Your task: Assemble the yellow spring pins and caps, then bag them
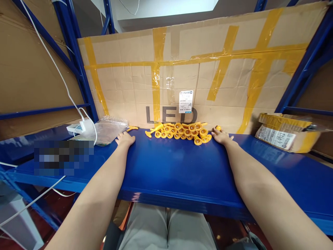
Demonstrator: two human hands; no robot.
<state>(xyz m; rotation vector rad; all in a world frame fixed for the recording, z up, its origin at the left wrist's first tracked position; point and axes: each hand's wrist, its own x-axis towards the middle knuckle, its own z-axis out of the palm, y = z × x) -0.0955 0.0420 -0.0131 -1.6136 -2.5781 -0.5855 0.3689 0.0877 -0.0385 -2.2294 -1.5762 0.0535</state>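
Note:
Small yellow plastic pieces [179,131] with round, cup-like ends lie stacked in a pile against the cardboard at the back of the blue shelf. Left of the pile, my left hand [125,139] rests on the shelf with its fingers apart. Just beyond its fingers lies a single yellow piece [133,127]; I cannot tell whether they touch. At the pile's right end, the fingers of my right hand [222,136] are bent around another yellow piece [218,128], whose tip shows above them. Most of that piece is hidden. One longer yellow piece [154,130] lies slanted at the pile's left end.
A cardboard sheet [125,86] with yellow tape stands behind the blue shelf [177,166]. On the left are a clear plastic bag [108,128], a white plug [85,125] with cables and a blurred-out object. A torn cardboard box [288,133] sits at the right.

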